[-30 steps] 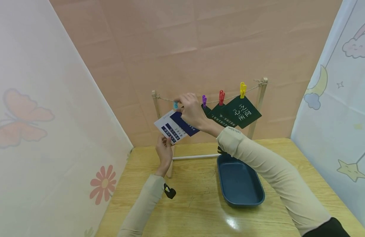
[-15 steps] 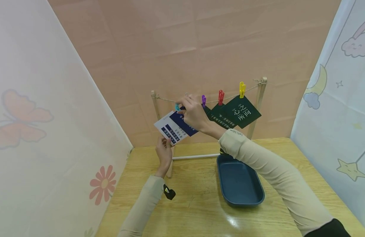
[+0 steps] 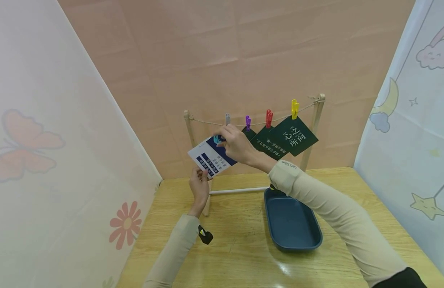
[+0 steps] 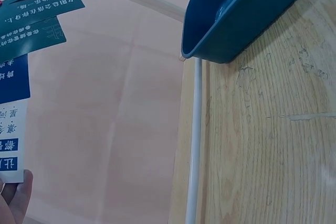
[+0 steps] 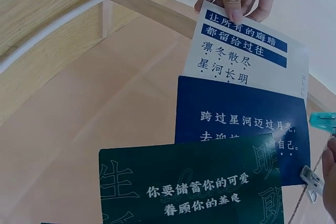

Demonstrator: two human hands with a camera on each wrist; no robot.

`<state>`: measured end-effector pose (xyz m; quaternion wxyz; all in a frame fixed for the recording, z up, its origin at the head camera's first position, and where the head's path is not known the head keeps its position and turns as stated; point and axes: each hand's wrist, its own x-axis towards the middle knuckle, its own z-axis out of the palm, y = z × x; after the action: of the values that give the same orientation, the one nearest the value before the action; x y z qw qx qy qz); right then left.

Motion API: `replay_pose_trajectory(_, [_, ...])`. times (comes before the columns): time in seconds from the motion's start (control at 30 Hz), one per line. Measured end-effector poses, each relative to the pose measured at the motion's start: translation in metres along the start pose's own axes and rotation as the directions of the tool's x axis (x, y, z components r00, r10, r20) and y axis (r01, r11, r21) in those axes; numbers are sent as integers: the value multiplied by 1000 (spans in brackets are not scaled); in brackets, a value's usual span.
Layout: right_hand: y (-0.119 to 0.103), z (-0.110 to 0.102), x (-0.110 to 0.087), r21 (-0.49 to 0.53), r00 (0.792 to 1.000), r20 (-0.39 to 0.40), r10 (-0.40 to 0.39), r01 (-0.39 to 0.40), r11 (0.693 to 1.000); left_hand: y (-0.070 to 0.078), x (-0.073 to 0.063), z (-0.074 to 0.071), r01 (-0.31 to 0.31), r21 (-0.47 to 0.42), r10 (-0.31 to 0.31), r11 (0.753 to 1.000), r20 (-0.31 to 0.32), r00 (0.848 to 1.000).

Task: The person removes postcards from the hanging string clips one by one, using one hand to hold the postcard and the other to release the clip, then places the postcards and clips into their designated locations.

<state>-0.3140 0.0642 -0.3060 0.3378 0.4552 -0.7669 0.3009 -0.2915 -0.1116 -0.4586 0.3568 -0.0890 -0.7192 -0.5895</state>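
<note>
My left hand [image 3: 199, 186] pinches the lower corner of a white card [image 3: 207, 157] with dark blue text bars. A light blue clothespin [image 3: 217, 139] is between the fingertips of my right hand [image 3: 240, 147], close over the card's upper part and below the line. In the right wrist view the clothespin [image 5: 321, 120] shows just off the cards' edge. A navy card [image 5: 241, 114] overlaps the white one and hangs from a grey clothespin [image 3: 227, 119]. To its right hang green cards [image 3: 295, 136] under purple [image 3: 248, 123], red [image 3: 269, 119] and yellow [image 3: 295, 109] clothespins.
A twine line [image 3: 204, 121] runs between two wooden posts [image 3: 314, 124]. A white rod [image 3: 238, 191] joins the stand low down. On the wooden table [image 3: 236, 240] a blue tray [image 3: 294, 224] sits below my right forearm. Printed cloth walls enclose both sides.
My right hand has moved down and slightly right with the light blue clothespin, away from the line. The grey clothespin has come into view. My left hand stays on the white card.
</note>
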Motion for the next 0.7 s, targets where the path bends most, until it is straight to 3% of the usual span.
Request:
replay_pose_trajectory(0.37, [6, -4, -14, -17, 997, 72, 15, -14, 1000, -1, -6, 2, 44, 50, -44, 998, 2, 999])
replay_pose_trajectory(0.7, [10, -7, -28, 11, 991, 129, 48, -49, 999, -3, -13, 1, 82, 29, -83, 996, 13, 996])
